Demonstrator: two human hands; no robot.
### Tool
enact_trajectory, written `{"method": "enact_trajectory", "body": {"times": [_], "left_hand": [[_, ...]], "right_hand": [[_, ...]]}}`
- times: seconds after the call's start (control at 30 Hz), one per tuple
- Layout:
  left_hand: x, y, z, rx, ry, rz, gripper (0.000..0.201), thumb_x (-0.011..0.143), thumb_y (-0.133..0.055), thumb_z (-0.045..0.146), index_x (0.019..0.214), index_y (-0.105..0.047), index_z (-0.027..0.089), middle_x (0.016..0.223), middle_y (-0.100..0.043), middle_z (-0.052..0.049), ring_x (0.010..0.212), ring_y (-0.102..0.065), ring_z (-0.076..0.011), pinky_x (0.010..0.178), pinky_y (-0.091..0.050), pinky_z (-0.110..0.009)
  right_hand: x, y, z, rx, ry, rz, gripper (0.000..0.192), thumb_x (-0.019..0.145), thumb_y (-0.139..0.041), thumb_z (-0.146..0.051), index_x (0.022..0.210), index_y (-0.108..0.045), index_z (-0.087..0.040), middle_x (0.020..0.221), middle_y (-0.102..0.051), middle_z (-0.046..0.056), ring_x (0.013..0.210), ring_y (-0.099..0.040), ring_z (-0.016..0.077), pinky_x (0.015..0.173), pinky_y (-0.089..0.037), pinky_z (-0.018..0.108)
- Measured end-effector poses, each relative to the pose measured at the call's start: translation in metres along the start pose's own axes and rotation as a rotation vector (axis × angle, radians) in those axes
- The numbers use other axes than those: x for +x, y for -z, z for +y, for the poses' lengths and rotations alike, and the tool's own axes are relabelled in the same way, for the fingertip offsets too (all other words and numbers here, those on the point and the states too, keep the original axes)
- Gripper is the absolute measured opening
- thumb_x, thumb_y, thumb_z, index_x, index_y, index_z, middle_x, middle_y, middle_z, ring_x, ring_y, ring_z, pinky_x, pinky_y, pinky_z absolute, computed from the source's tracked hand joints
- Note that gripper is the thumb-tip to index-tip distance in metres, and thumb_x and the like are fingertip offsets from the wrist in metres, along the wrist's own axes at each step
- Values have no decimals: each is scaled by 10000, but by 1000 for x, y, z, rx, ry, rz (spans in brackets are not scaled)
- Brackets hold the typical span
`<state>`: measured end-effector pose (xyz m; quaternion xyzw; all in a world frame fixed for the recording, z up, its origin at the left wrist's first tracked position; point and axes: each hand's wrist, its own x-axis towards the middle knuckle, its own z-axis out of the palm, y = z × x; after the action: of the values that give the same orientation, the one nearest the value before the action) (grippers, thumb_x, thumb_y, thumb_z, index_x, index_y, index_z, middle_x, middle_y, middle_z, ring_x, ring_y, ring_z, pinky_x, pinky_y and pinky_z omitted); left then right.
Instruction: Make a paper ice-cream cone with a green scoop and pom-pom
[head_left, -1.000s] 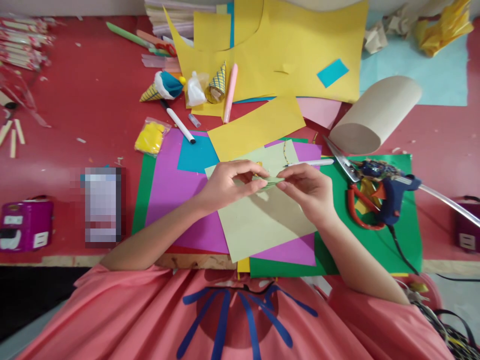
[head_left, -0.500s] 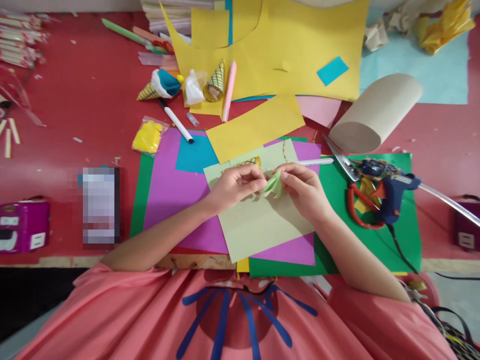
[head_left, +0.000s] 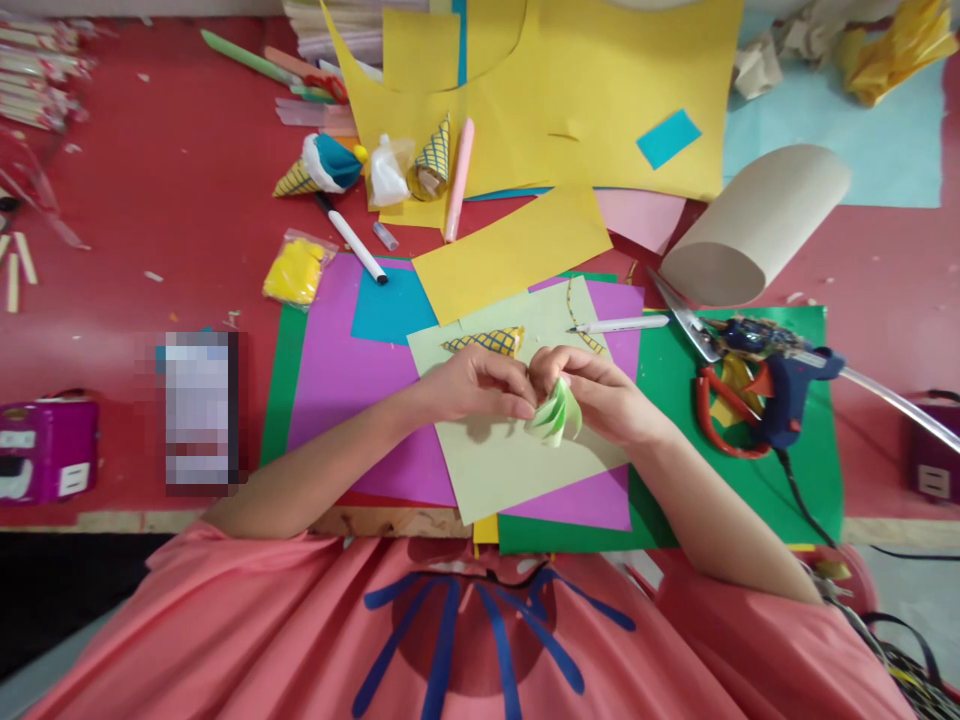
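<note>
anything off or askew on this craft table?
Nothing spilled or broken. Oddities: the cardboard tube lies on its side, squashed oval. The glue gun rests on top of the red-handled scissors. Both hands pinch the folded green paper.

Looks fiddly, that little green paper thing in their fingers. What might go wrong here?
1. The folded green paper piece is pinched only at its top between the left hand and right hand; its folds might spring open or crease.
2. The glue gun and scissors lie close beside the right forearm; an elbow swing could knock them, or snag the cord.
</note>
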<state>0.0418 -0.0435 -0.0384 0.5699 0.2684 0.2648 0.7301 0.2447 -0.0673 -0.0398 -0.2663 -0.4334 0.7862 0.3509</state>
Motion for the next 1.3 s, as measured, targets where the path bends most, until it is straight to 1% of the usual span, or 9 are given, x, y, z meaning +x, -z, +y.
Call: {"method": "enact_trajectory", "body": {"times": [0.23,0.43,0.53,0.6,0.73,0.8,0.9,1.17,1.3], "left_hand": [[-7,-1,-1,45,29,-9,372,710,-779,514,654,-722,150,602,-671,-34,562,-583,-104,558,-455,-227],[-7,-2,3,59,16,9,451,765,-713,552,615,-576,149,565,-530,26,516,-452,-59,479,-352,-191],[-7,-4,0,38,-9,-1,431,837,-639,545,674,-500,171,547,-435,55,467,-383,-47,431,-301,-179],[-7,-5,-1,106,-72,-2,370,900,-578,494,721,-478,186,536,-404,70,440,-360,-42,417,-287,-172],[-6,-6,-1,511,-330,143,293,968,-494,389,752,-463,193,575,-471,58,487,-422,-48,475,-330,-168],[-6,-5,-2,686,-446,211,297,974,-483,381,746,-457,192,595,-500,49,514,-448,-55,504,-345,-176],[-5,-4,-4,790,-490,225,308,980,-467,394,745,-450,195,588,-499,48,513,-455,-63,503,-343,-184],[-4,-3,-6,663,-414,149,332,959,-506,416,721,-459,190,566,-490,56,492,-445,-55,484,-339,-172],[-5,-2,-5,593,-354,123,329,940,-535,427,720,-474,190,564,-480,58,487,-429,-56,465,-330,-170]], "right_hand": [[-1,-4,0,85,-74,-60,217,918,-605,-394,842,-621,-192,805,-507,-2,716,-474,105,665,-403,221],[-1,-3,-1,59,-34,-54,184,929,-595,-372,853,-647,-214,839,-524,-2,767,-506,112,711,-415,237],[2,-2,-1,-42,71,33,141,942,-586,-321,877,-669,-226,877,-567,-7,812,-547,103,765,-431,236],[3,-2,0,-156,127,155,87,928,-611,-293,922,-676,-235,899,-594,-11,815,-565,95,775,-442,232],[4,-4,0,-348,167,388,112,910,-632,-331,945,-642,-225,810,-600,-23,724,-561,91,696,-451,230],[4,-5,0,-405,168,376,166,911,-620,-376,923,-636,-212,816,-612,-13,746,-577,101,706,-462,239],[3,-6,1,-410,134,298,212,852,-695,-384,947,-636,-204,864,-630,-2,792,-602,113,717,-478,242],[4,-6,0,-190,35,225,131,833,-717,-288,886,-659,-183,810,-645,-11,732,-608,88,691,-498,221],[4,-5,1,-154,18,248,136,811,-737,-288,864,-666,-184,778,-646,-19,695,-603,82,653,-491,209]]}}
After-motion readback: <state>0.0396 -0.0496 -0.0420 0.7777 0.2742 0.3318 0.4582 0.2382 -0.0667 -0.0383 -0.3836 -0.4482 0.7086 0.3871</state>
